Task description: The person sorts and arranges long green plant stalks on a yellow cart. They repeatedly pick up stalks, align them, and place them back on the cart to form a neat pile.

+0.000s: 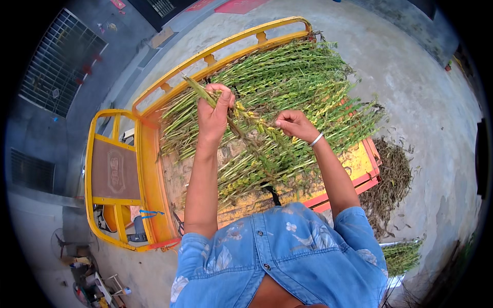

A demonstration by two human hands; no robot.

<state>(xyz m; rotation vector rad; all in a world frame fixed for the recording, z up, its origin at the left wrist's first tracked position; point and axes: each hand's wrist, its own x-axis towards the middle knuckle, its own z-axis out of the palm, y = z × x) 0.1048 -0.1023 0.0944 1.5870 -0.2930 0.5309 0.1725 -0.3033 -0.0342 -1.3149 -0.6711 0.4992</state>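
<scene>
My left hand (216,111) grips a cut stalk, whose pale green butt end (201,91) sticks out past the fist. From the fist the stalk slants down to the right, with yellow leaves or pods (246,111) and brown withered leaves (235,129) on it. At its yellowish side, my right hand (295,125) has thumb and forefinger pinched on the foliage; the exact bit is too small to make out. A silver bangle (316,139) circles the right wrist. Below both hands, green podded stalks (285,69), possibly sesame, cover much of a yellow cargo bed (227,148).
A yellow side rail (215,48) bounds the bed's far side, and a framed headboard (115,169) its left end. Withered leaves (389,181) lie heaped on the concrete floor at right, near another green bundle (402,258). A standing fan (61,242) and clutter occupy the lower left.
</scene>
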